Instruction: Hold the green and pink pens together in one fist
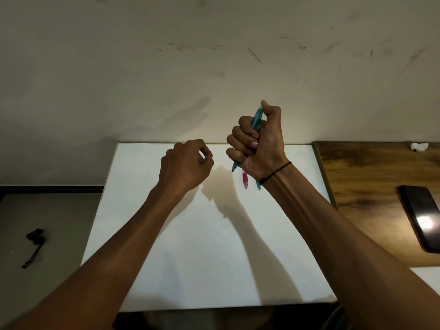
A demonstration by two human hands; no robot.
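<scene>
Fingers (pixel 240 136) of the right hand (pixel 258 141) clenched round a translucent teal plastic pen (pixel 256 117) held upright above the white rectangular tabletop (pixel 190 258), left hand (pixel 184 165) loosely curled, holding nothing, pink pen (pixel 245 181) lying beneath the right wrist.

Teal pen (pixel 256 120): mid-barrel hidden inside right hand (pixel 258 144); only both ends show. Pink pen cap (pixel 245 181) and a second teal piece (pixel 258 185) partly covered by right wrist; the latter possibly another cap. Left hand (pixel 184 166) fingertips curled from view. Phone (pixel 422 216) cut by right edge.
</scene>
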